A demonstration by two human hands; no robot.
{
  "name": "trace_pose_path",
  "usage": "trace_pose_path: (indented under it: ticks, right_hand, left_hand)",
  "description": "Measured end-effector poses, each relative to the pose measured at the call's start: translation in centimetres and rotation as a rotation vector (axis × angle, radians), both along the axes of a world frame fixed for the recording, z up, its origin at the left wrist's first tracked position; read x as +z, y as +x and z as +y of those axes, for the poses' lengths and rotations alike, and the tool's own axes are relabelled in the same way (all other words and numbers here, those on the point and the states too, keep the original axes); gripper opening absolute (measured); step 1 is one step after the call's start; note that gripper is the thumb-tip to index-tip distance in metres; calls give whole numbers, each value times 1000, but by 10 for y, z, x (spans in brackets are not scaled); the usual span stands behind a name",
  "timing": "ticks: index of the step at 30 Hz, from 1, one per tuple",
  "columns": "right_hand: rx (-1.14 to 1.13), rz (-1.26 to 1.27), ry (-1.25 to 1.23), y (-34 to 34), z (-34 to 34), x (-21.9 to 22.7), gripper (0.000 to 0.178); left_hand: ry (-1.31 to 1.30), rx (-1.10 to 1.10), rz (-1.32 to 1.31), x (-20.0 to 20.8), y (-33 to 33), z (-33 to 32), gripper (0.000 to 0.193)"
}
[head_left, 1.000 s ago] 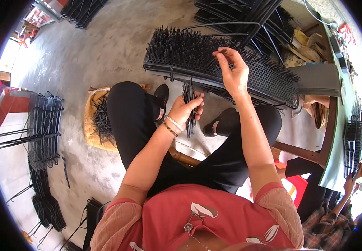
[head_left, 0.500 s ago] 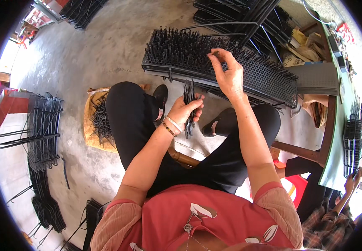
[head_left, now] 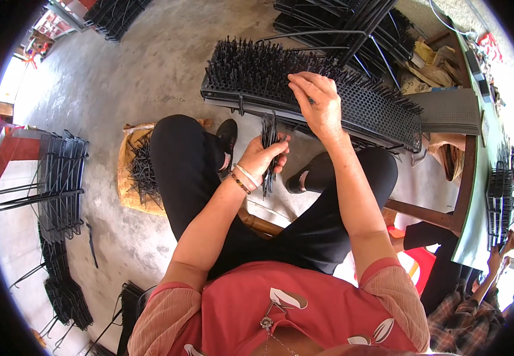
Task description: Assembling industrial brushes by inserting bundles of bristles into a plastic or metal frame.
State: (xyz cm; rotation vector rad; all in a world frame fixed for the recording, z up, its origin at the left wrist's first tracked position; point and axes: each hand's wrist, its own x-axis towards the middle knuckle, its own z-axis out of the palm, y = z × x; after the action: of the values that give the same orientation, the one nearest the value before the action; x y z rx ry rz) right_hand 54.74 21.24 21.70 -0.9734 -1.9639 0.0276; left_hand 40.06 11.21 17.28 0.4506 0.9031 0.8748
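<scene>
My left hand (head_left: 259, 159) is closed round a bundle of thin black sticks (head_left: 268, 127), which stands roughly upright between my knees. Beyond it is a long black rack (head_left: 381, 123) with a perforated top. Many more sticks (head_left: 245, 66) stand upright in its holes, densely at the left and along the far edge; the near right part shows bare holes. Over the middle of the rack hovers my right hand (head_left: 319, 107), its thumb and fingertips pinched together next to the standing sticks. Whatever is between those fingertips is too small or hidden to make out.
A yellow sack (head_left: 128, 190) of loose black sticks lies beside my left knee. Black wire racks (head_left: 61, 184) stand at the left, and more are stacked behind. To the right is a green-topped table (head_left: 476, 225), where another person's hands (head_left: 500, 252) work at a similar rack.
My right hand has shifted slightly left and down over the rack, its fingers now closer together. The left hand with the bundle stays in place.
</scene>
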Motion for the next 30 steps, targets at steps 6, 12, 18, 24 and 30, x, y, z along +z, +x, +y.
trace_pose_path:
  ticks: [6,12,18,24,30]
  right_hand:
    - [-120,-61,-17,6,-1,-4,15]
    - [-62,3,-71,3,-4,5,17]
    - [242,351,-1035,14,-24,17,22]
    - [312,589,-1218,25,-28,15,23]
    - [197,766,-1109,38,-26,14,18]
  left_hand:
    - [43,-65,-39,4,2,-1,25]
    - [111,-105,-70,13,2,-2,26]
    - [232,-134,-115,21,1,-3,26]
    - [220,-197,-106,29,7,-4,30]
    - [160,-174,-106,25,17,-4,33]
